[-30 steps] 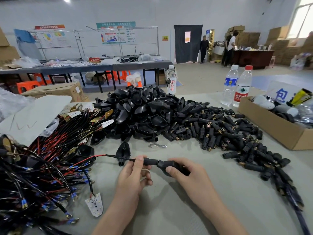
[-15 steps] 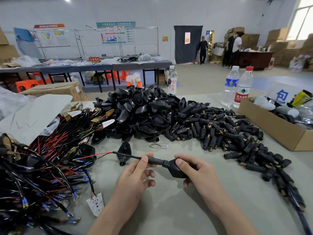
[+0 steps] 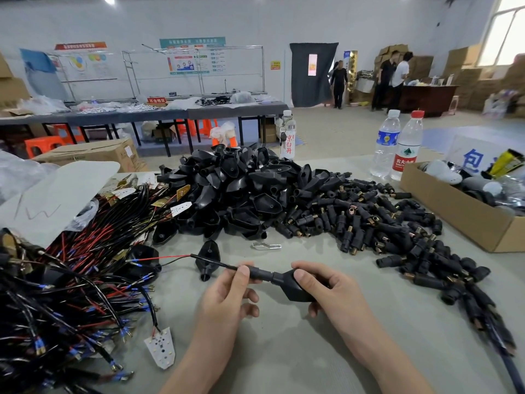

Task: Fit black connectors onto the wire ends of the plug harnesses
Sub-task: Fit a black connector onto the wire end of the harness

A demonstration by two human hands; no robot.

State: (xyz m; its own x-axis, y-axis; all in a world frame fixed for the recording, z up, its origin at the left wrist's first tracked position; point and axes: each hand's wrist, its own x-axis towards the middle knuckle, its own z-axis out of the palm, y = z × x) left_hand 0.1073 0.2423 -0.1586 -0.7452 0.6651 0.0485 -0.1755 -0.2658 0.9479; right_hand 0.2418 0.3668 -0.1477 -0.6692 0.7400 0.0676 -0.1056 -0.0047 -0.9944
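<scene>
- My left hand (image 3: 227,291) pinches the black wire (image 3: 221,265) between thumb and fingers.
- My right hand (image 3: 326,288) grips the black plug (image 3: 289,290) at the wire's end.
- The wire's red and black tips (image 3: 164,257) point left, toward the wire heap (image 3: 71,280).
- The pile of small black connectors (image 3: 355,220) lies on the table (image 3: 284,351) behind my hands.

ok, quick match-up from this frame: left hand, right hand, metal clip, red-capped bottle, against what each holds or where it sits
1. left hand
2. right hand
3. metal clip
4. red-capped bottle

A. grips the cone-shaped housing
B. lies flat on the table, just in front of the black pile
C. stands beside the blue-labelled bottle
D. pinches the cylindrical connector

Pairs: 1-D, 2-A, 3-B, 4-C
</scene>
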